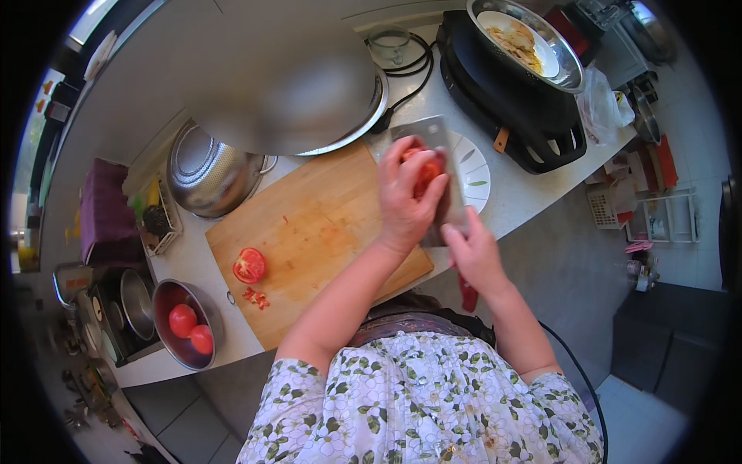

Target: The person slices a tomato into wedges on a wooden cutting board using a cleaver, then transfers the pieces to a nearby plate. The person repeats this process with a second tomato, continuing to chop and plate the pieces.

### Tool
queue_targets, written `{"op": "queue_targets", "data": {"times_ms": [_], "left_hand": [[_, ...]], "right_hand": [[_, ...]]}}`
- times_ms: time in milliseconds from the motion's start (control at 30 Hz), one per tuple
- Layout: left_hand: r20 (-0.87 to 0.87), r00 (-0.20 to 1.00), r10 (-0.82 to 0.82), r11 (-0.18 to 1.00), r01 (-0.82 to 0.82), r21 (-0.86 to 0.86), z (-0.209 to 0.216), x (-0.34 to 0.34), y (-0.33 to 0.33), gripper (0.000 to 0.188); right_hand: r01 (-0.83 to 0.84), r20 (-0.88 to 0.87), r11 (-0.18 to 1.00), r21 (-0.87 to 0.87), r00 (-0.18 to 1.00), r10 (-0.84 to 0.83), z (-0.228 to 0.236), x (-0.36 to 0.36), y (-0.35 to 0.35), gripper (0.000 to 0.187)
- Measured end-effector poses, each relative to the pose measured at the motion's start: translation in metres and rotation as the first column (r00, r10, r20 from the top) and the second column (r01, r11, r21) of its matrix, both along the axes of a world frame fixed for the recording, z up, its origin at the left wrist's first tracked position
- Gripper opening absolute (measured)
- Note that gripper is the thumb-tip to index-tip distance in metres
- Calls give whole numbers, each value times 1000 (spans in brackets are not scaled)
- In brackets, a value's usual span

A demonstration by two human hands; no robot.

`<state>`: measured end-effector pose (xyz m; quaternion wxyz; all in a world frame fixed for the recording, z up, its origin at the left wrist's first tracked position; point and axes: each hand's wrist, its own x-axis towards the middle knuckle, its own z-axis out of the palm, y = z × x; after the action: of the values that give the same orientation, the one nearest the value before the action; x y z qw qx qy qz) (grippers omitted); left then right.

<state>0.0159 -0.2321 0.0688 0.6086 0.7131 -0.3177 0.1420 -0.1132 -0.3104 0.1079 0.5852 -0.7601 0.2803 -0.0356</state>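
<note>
My right hand (pixel 477 254) grips a cleaver (pixel 453 189) with a red handle, its broad blade lying over the right end of the wooden cutting board and the edge of a white plate (pixel 473 172). Cut tomato pieces (pixel 425 175) rest against the blade, and my left hand (pixel 403 203) closes over them, fingers curled around. A tomato half (pixel 250 266) sits cut side up on the left part of the cutting board (pixel 309 240). Small tomato scraps (pixel 256 298) lie just below it.
Whole tomatoes (pixel 182 320) sit in a steel bowl (pixel 214 309) at the left. A steel colander (pixel 209 174) and a large blurred metal lid (pixel 294 93) stand behind the board. A black electric griddle (pixel 495 85) carries a metal basin with a plate of food. A glass cup (pixel 388 45) stands near a black cord.
</note>
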Motion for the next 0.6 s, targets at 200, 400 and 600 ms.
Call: {"op": "queue_targets", "data": {"times_ms": [200, 400, 600], "left_hand": [[38, 999, 13, 970, -22, 244, -13, 2, -12, 37], [87, 969, 230, 882, -246, 402, 0, 19, 83, 48], [93, 811, 577, 672, -537, 510, 12, 25, 244, 48]], "right_hand": [[218, 120, 907, -361, 975, -187, 22, -14, -46, 19], [157, 180, 953, -260, 977, -112, 11, -3, -36, 22], [-268, -6, 944, -192, 962, 272, 7, 21, 8, 19]]}}
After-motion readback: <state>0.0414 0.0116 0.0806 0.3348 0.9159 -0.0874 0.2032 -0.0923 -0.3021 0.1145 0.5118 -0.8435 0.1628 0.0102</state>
